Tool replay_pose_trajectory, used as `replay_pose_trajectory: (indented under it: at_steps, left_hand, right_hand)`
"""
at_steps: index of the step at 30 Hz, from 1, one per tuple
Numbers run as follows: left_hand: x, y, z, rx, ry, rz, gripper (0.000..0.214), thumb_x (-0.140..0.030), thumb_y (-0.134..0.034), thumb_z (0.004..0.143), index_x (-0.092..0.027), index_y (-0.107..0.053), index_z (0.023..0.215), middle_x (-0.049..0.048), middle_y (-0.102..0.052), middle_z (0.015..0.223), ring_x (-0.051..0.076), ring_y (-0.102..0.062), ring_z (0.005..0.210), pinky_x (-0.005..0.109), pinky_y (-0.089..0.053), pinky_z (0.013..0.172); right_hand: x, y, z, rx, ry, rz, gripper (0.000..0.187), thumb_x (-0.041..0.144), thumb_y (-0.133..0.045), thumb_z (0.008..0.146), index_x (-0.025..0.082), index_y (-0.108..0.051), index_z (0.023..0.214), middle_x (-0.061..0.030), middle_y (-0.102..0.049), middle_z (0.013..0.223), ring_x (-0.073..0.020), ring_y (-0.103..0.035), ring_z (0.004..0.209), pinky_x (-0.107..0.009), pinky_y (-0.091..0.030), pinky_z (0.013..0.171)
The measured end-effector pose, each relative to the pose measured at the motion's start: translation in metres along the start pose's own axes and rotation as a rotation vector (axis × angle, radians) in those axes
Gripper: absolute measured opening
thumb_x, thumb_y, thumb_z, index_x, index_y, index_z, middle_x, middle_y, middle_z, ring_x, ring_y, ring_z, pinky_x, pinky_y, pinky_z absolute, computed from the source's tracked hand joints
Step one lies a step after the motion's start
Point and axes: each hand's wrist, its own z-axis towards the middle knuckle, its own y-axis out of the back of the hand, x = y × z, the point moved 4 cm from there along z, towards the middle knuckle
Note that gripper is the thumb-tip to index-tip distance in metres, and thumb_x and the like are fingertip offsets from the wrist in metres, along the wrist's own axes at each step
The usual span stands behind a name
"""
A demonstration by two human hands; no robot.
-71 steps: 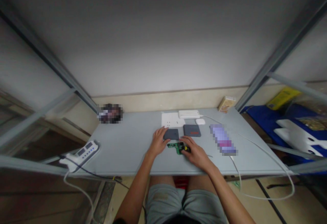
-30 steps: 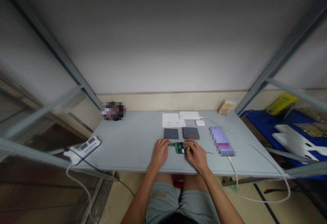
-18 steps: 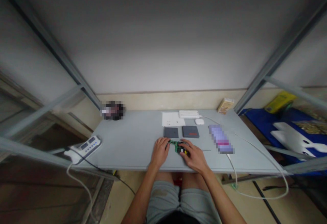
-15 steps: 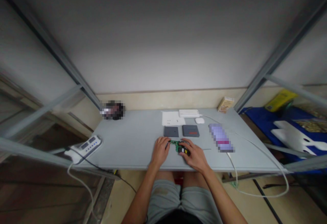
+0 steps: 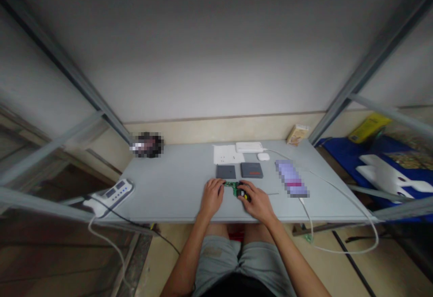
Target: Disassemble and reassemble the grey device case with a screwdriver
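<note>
Between my two hands, near the desk's front edge, is a small green circuit board (image 5: 231, 184) with a black part (image 5: 241, 194) and a spot of yellow at its right side. My left hand (image 5: 213, 195) pinches the board's left end, its fingers bent close together. Fingers and thumb of my right hand (image 5: 256, 201) close around the black part at the right. Just beyond the board lie two flat dark grey panels, a plain left panel (image 5: 226, 172) and a right panel (image 5: 251, 170) with red marking. A thin metal rod (image 5: 273, 193) pokes out right of my right hand.
A white sheet (image 5: 223, 152) holds several tiny dark bits. Behind it are a white power strip (image 5: 248, 147) and a small white case (image 5: 263, 156). A blurred phone (image 5: 291, 178) with a cable lies right, a box (image 5: 297, 135) behind. Another power strip (image 5: 113, 196) sits left.
The view has shifted slightly. My hands keep their hold on the circuit board, and the fingers of my right hand have moved a little on the black part.
</note>
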Motion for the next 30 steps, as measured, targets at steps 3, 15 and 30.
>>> replay_pose_trajectory:
  at_steps: [3,15,30]
  left_hand:
    - [0.0022,-0.0003,0.0,-0.033,0.015,-0.023,0.033,-0.014,-0.043,0.1,-0.022,-0.063,0.125,0.0081,-0.07,0.116,0.022,-0.06,0.112,0.042,-0.05,0.099]
    - [-0.0014,0.0027,0.0006,-0.018,0.03,-0.033,0.034,-0.007,-0.044,0.096,-0.021,-0.065,0.119,0.0072,-0.07,0.114,0.023,-0.059,0.112,0.043,-0.05,0.101]
    - [-0.0001,0.0033,0.0008,-0.023,0.043,-0.075,0.033,-0.005,-0.045,0.093,-0.021,-0.067,0.111,0.0072,-0.07,0.109,0.023,-0.06,0.11,0.045,-0.05,0.099]
  right_hand:
    - [-0.001,-0.0006,0.0,-0.011,0.001,-0.016,0.028,0.03,-0.06,0.094,0.027,-0.066,0.12,-0.0066,-0.063,0.138,-0.0222,-0.072,0.096,-0.038,-0.058,0.085]
    - [-0.0023,-0.002,-0.0009,-0.011,-0.017,-0.035,0.027,0.032,-0.059,0.094,0.028,-0.067,0.12,-0.0068,-0.061,0.141,-0.0222,-0.073,0.096,-0.039,-0.059,0.086]
    - [0.0024,0.0028,0.0002,0.01,-0.019,-0.069,0.036,0.031,-0.059,0.094,0.028,-0.063,0.129,-0.008,-0.059,0.144,-0.0231,-0.073,0.099,-0.039,-0.058,0.087]
